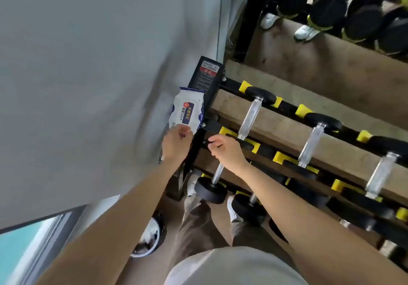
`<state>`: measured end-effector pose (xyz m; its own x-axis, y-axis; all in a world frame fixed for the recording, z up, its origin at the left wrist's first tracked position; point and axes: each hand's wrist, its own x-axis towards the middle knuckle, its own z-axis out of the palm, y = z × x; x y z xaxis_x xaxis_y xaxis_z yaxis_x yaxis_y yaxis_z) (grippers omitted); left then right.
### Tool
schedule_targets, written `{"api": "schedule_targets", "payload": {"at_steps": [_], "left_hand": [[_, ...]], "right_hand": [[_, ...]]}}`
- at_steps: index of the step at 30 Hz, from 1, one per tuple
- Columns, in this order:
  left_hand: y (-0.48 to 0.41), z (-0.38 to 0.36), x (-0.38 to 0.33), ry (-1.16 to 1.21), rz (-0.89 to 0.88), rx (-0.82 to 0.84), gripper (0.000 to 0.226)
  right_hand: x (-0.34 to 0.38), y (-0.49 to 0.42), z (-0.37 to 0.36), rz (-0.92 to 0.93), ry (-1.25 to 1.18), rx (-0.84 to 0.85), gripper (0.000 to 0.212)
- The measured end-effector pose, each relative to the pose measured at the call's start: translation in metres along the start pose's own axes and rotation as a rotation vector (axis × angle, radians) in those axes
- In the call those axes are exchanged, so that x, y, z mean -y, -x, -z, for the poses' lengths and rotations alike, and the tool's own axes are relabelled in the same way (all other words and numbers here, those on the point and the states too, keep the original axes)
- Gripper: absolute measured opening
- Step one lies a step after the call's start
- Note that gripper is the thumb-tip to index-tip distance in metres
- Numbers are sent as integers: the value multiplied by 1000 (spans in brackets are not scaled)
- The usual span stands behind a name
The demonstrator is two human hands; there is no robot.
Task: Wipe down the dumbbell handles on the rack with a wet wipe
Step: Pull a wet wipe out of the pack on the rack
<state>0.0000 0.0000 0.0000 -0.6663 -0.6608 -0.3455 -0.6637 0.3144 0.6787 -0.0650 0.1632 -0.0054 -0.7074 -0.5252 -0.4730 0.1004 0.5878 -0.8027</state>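
Observation:
A white and blue wet wipe pack (187, 110) stands wedged between the grey wall and the black end plate of the dumbbell rack (204, 79). My left hand (176, 144) rests on the pack's lower end, fingers curled over it. My right hand (225, 150) is closed around the near black head of the first top-row dumbbell, whose chrome handle (250, 117) runs up to the far head (260, 95). More dumbbells with chrome handles (312, 143) lie in yellow cradles to the right. No loose wipe shows.
A lower row of dumbbells (210, 188) sits under my right forearm. A mirror (331, 4) behind the rack reflects dumbbells and white shoes. The grey wall (88, 86) closes the left side. A black and white round object (150, 238) lies on the floor by my legs.

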Motion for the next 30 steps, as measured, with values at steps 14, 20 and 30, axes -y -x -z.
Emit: {"api": "schedule_targets", "payload": {"at_steps": [14, 20, 30], "left_hand": [[-130, -17, 9, -413, -145, 63, 77], [-133, -1, 12, -223, -119, 117, 45], [-135, 44, 37, -450, -314, -33, 35]], "right_hand": [[25, -115, -42, 164, 755, -255, 59], [26, -132, -40, 62, 954, -250, 75], [25, -134, -44, 67, 967, -284, 75]]}}
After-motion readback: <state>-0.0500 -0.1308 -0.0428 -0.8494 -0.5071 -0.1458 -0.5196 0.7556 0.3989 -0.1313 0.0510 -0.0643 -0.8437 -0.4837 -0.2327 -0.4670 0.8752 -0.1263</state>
